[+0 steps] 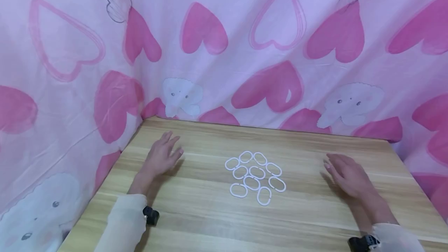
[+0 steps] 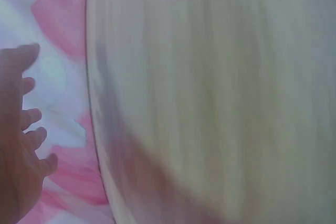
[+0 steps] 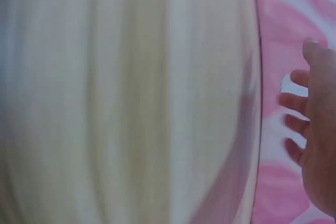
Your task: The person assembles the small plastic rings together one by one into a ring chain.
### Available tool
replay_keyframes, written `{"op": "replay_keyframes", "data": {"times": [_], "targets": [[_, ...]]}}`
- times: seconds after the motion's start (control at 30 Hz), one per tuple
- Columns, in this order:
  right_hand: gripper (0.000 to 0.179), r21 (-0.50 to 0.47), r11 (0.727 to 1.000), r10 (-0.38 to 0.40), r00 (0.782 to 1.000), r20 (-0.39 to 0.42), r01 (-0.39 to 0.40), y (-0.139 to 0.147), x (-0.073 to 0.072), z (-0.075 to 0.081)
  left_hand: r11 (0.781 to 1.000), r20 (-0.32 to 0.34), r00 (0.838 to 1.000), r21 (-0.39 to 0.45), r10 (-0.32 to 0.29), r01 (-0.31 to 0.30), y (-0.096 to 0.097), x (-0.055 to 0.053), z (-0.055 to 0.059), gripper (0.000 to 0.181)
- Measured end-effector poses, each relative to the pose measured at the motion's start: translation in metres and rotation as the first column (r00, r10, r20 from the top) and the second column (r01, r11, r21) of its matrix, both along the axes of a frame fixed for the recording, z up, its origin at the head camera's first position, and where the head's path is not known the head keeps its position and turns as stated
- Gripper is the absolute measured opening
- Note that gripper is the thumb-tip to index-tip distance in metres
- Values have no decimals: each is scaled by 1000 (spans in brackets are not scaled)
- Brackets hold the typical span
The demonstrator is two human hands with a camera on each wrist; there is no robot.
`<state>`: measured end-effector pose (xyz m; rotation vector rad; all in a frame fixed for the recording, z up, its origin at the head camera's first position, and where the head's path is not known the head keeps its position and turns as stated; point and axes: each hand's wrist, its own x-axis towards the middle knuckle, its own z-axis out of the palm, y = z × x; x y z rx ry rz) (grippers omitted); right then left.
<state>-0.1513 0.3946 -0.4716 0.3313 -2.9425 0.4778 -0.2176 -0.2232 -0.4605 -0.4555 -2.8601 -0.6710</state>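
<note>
Several white oval rings [image 1: 239, 197], apparently thin plastic links with a small gap in some of them, lie flat in a loose cluster on the wooden table [image 1: 196, 221]. They sit close together, some seeming to touch. My left hand [image 1: 161, 155] hovers over the table to the left of the rings, fingers spread and holding nothing. On the other side, my right hand [image 1: 350, 176] is held above the table with fingers loosely extended, also holding nothing. Both wrist views show the hands [image 2: 18, 135] [image 3: 320, 124] apart from any ring; no ring appears there.
A pink cloth [image 1: 206, 65] printed with hearts and white cartoon animals hangs behind the table and along its left side. Each wrist carries a small black device [image 1: 151, 216] at the sleeve. The table's back edge [image 1: 266, 128] meets the cloth.
</note>
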Motion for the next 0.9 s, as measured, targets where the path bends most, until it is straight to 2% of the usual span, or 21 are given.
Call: {"op": "replay_keyframes", "data": {"times": [0.07, 0.17, 0.3, 0.57, 0.7, 0.9], "targets": [[52, -49, 999, 0, 999, 39, 2, -10, 1, 5, 997, -11, 1000, 72, -14, 15, 8, 4, 2, 52], [46, -113, 994, 13, 997, 77, -4, -29, 3, 11, 983, 21, 999, 183, -27, 22, 22, 13, 6, 46], [32, -166, 985, 57, 996, 62, -46, -59, 6, 15, 964, 77, 996, 264, -54, 31, 46, 25, 12, 41], [21, -274, 952, 170, 980, 101, -137, -114, 11, 16, 956, 147, 976, 272, -158, 114, 90, 39, 17, 33], [16, -314, 931, 234, 965, 122, -186, -130, 16, 13, 950, 195, 960, 276, -203, 145, 103, 46, 13, 23], [14, -355, 909, 288, 943, 165, -216, -143, 21, 10, 948, 225, 941, 249, -253, 196, 119, 54, 3, 10]]}}
